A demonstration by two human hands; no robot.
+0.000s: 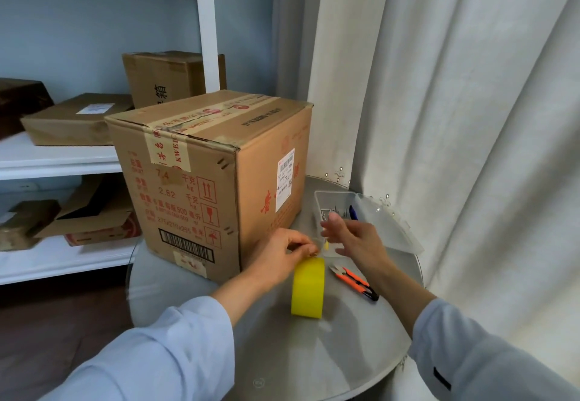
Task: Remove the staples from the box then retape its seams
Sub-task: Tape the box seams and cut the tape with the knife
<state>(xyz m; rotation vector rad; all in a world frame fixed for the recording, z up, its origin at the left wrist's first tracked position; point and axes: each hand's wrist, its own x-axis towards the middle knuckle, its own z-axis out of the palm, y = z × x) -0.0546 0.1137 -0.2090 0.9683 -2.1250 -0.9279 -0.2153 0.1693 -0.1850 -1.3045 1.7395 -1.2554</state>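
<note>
A brown cardboard box (207,181) with red print stands on a round grey table (314,353). Old printed tape runs along its top seam, and pairs of staples (222,163) show near its front right edge. A yellow tape roll (307,287) stands on edge in front of the box. My left hand (282,253) pinches at the top of the roll, at the tape's end. My right hand (354,237) hovers just right of it with fingers spread, holding nothing.
Orange-handled snips (354,283) lie right of the roll. A clear plastic tray (342,209) holding small metal pieces and a blue pen sits behind my right hand. White curtains (470,118) hang on the right. White shelves (62,155) with more boxes stand on the left.
</note>
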